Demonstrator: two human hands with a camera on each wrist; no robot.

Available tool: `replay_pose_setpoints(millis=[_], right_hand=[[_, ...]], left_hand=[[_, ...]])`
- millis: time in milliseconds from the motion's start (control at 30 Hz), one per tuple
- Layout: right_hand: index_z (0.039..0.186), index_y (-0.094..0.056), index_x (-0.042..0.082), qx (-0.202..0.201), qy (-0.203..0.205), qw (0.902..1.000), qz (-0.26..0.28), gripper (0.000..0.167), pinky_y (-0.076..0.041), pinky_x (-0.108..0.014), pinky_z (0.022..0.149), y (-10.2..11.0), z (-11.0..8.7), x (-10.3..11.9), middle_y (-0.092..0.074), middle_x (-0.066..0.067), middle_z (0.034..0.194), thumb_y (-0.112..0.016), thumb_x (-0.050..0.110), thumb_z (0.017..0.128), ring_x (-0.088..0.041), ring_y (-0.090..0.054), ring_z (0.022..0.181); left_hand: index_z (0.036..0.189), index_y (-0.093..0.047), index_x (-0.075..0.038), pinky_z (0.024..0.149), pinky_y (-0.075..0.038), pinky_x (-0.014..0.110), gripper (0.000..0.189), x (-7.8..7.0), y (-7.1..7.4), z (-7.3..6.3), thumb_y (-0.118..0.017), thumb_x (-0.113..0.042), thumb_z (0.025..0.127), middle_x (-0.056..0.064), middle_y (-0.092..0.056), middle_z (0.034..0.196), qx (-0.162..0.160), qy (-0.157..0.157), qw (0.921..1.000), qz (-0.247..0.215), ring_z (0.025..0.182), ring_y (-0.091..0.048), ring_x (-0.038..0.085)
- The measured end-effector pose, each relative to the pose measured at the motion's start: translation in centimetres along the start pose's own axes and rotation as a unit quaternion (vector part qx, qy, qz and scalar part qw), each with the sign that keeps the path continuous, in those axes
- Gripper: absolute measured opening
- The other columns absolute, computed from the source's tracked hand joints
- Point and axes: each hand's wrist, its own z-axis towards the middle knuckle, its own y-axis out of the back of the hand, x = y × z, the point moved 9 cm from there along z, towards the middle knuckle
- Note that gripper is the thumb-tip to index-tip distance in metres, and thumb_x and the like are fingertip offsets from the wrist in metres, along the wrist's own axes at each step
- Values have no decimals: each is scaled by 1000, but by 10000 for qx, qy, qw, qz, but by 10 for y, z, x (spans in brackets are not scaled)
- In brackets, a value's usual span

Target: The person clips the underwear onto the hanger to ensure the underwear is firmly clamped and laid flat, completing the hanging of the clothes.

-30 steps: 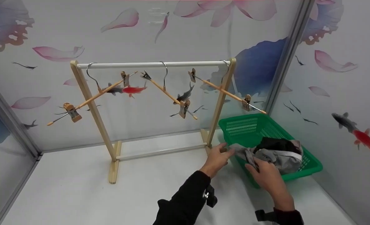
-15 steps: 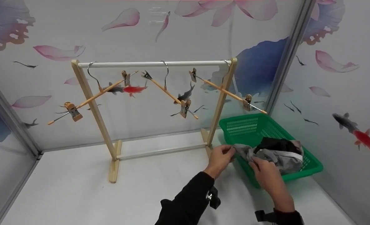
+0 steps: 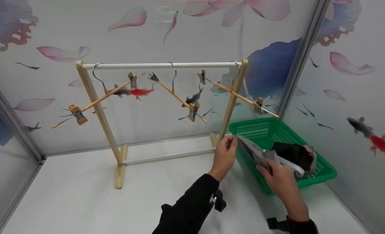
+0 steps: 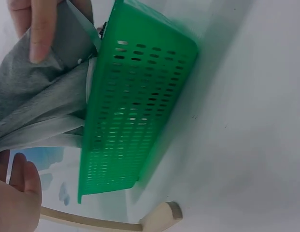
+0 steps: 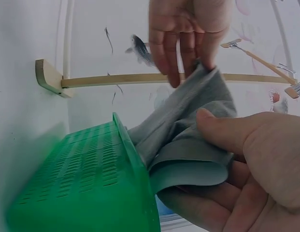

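A grey cloth garment [image 3: 251, 149] is stretched between both hands over the near-left rim of the green basket [image 3: 322, 178]. My left hand [image 3: 224, 157] pinches one corner of it between thumb and fingers. Lower and to the right, my right hand [image 3: 280, 180] grips another part; in the right wrist view the thumb lies on top of the grey garment [image 5: 188, 118] and the fingers are beneath a fold. The garment's far end is hidden behind the right hand and among the other cloth. Black cloth [image 3: 294, 154] and a white-banded piece lie in the basket.
A wooden rack [image 3: 106, 130] with a white top bar [image 3: 130, 66] stands left of the basket. Three clip hangers hang from it: a left hanger [image 3: 98, 99], a middle hanger [image 3: 176, 96] and a right hanger [image 3: 234, 92], whose front end reaches above the basket. Printed walls enclose the white table [image 3: 82, 201].
My left hand has risen, lifting its corner of the grey garment and drawing it tauter. More of the garment has come off the pile, and the white band has shifted in the basket.
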Motion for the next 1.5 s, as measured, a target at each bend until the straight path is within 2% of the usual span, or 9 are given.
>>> replay_pose_setpoints(millis=[267, 400, 600, 767, 1000, 1100, 1200, 1367, 1500], right_hand=[[93, -74, 0, -99, 102, 9999, -49, 11, -51, -39, 59, -2, 0, -2, -70, -8, 77, -81, 7, 87, -19, -61, 66], [98, -76, -2, -521, 363, 9980, 45, 16, -56, -49, 62, -1, -1, 1, -73, -17, 87, -82, 3, 84, -28, -69, 72], [101, -73, -2, -1148, 832, 9898, 118, 17, -57, -50, 61, 2, 0, 10, -74, -18, 89, -80, -1, 85, -31, -71, 75], [104, -72, -1, -1510, 924, 9836, 346, 15, -57, -43, 62, 8, 5, 20, -74, -16, 93, -75, -2, 90, -26, -71, 77], [110, -71, 0, -1616, 1211, 9753, 900, 18, -43, -12, 62, 20, 21, 43, -73, -11, 91, -67, -6, 94, -19, -66, 70], [110, -72, 2, -1419, 1166, 9754, 1220, 14, -44, -10, 64, 23, 30, 55, -72, -6, 91, -66, 0, 97, -15, -64, 72], [112, -72, 4, -1125, 1116, 9761, 1487, 14, -46, -14, 60, 21, 37, 69, -70, -2, 91, -65, 4, 99, -12, -60, 70], [111, -73, 7, -801, 1325, 9729, 1715, 17, -44, -19, 54, 10, 35, 96, -69, 1, 89, -66, -1, 97, -10, -57, 64], [107, -74, 6, -545, 1569, 9713, 1702, 18, -53, -19, 60, -13, 26, 119, -72, 0, 91, -70, -6, 93, -6, -64, 71]], left_hand=[[124, -65, -12, 94, -50, 30, 23, -14, 19, 1, -52, -22, 108, -3, -66, 111, 33, -153, 9992, -358, 106, -62, 10], [124, -65, -10, 96, -51, 32, 24, -13, 33, 0, -53, -23, 108, -2, -67, 112, -47, -68, 9991, -420, 107, -63, 12], [124, -64, -5, 91, -52, 37, 26, -13, 58, -2, -53, -21, 108, 3, -67, 110, -55, -146, 9997, -192, 102, -63, 16], [128, -63, -3, 91, -52, 30, 29, -17, 79, -4, -53, -20, 108, 3, -68, 112, 103, -349, 9986, 371, 107, -65, 18], [123, -67, -9, 90, -52, 34, 26, -31, 106, -17, -55, -26, 107, -3, -69, 110, 372, -731, 9905, 1103, 105, -66, 14], [122, -68, -12, 90, -53, 38, 27, -39, 116, -28, -55, -29, 107, -4, -70, 109, 519, -1050, 9799, 1612, 103, -67, 16], [121, -68, -14, 91, -54, 40, 26, -50, 124, -41, -55, -31, 107, -4, -71, 111, 716, -1397, 9627, 2204, 105, -67, 15], [131, -65, -8, 99, -50, 41, 29, -66, 128, -75, -61, -18, 104, 2, -67, 127, 948, -2266, 9218, 3001, 119, -62, 16], [139, -59, -5, 101, -49, 40, 44, -76, 130, -108, -70, -19, 98, 6, -64, 134, 687, -2894, 8977, 3249, 125, -59, 20]])
